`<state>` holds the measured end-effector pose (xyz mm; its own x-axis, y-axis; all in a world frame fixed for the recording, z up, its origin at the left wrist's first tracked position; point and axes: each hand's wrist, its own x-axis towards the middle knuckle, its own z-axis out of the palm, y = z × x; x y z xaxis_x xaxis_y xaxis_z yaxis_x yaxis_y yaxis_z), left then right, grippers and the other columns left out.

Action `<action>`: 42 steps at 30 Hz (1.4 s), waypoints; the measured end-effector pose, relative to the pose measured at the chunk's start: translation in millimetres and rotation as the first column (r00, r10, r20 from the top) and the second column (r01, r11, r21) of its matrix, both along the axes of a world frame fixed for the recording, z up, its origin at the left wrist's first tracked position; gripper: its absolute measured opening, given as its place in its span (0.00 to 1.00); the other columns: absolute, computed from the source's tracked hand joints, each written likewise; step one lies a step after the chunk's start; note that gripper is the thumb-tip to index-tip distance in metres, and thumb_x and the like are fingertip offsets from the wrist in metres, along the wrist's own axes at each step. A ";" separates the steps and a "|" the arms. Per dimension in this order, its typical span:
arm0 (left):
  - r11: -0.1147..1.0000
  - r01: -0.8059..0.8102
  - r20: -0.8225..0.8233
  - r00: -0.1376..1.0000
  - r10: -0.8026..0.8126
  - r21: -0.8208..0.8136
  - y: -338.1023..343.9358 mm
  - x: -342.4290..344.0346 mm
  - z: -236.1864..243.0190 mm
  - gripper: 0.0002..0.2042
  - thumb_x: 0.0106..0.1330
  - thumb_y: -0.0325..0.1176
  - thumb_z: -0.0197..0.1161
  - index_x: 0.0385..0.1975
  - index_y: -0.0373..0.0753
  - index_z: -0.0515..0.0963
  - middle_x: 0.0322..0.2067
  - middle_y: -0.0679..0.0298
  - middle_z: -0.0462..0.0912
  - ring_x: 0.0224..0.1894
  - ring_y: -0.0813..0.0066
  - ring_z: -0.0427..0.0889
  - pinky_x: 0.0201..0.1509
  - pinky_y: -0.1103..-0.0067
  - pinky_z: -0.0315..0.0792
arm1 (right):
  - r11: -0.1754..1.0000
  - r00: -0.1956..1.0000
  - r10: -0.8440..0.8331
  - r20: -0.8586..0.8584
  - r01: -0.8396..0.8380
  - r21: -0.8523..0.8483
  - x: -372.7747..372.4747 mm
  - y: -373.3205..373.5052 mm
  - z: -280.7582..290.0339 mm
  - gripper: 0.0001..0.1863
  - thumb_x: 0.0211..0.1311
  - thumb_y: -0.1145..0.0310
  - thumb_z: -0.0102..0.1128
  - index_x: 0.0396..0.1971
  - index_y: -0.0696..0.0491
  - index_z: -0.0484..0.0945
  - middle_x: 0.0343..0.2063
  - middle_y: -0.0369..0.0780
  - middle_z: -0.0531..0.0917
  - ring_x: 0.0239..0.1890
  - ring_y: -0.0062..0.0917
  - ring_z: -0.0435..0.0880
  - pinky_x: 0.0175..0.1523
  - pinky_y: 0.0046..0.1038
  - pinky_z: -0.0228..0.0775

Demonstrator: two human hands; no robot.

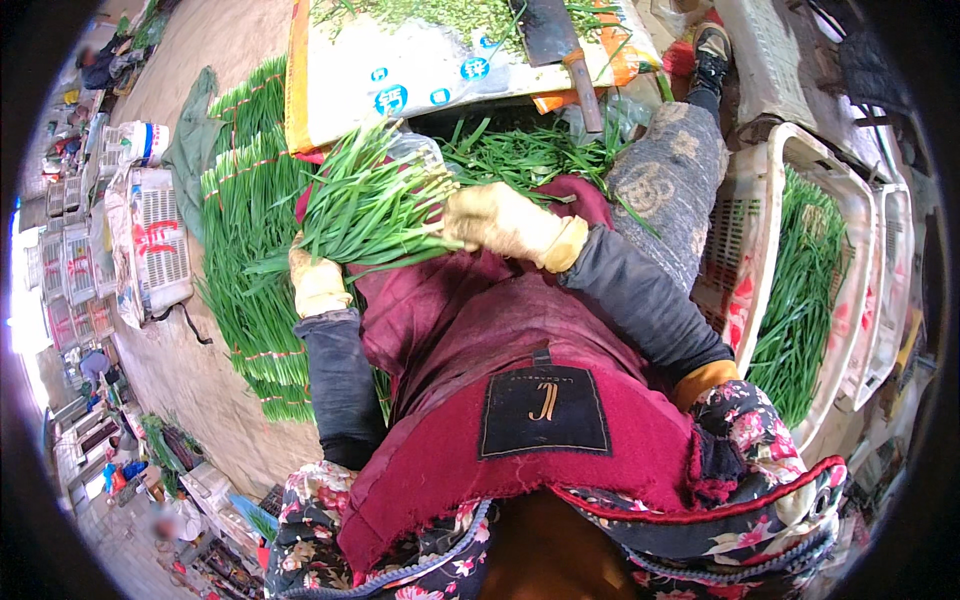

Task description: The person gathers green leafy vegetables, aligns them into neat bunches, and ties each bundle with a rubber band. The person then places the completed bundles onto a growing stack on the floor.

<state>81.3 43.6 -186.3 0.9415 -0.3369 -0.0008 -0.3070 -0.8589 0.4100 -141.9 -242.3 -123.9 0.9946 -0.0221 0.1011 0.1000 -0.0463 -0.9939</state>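
A loose bunch of green chives lies across my lap, pale stem ends to the right and leaves fanning left. My left hand, in a cream work glove, is wrapped round the leafy side from below; the leaves hide most of its fingers. At the stem ends my right hand, in a similar stained glove, has its fingers curled closed against the pale stalks. Just beyond, more loose chives lie in front of me. A cleaver with a wooden handle rests on a white and orange printed sack.
Tied chive bundles lie in rows on the floor at my left, beside a green cloth. On my right stands a white plastic crate with chives inside. Another white crate is farther left. Chopped scraps cover the sack's far part.
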 end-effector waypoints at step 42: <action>0.195 -0.785 -0.809 0.576 -0.121 -0.588 -38.0 -16.4 37.9 0.22 0.76 0.35 0.45 0.67 0.38 0.61 0.68 0.53 0.62 0.70 0.55 0.60 0.74 0.57 0.55 | 0.700 0.929 -0.190 -0.318 0.356 0.619 -7.8 -26.9 -37.2 0.14 0.71 0.70 0.53 0.51 0.61 0.77 0.41 0.40 0.84 0.43 0.22 0.82 0.53 0.24 0.73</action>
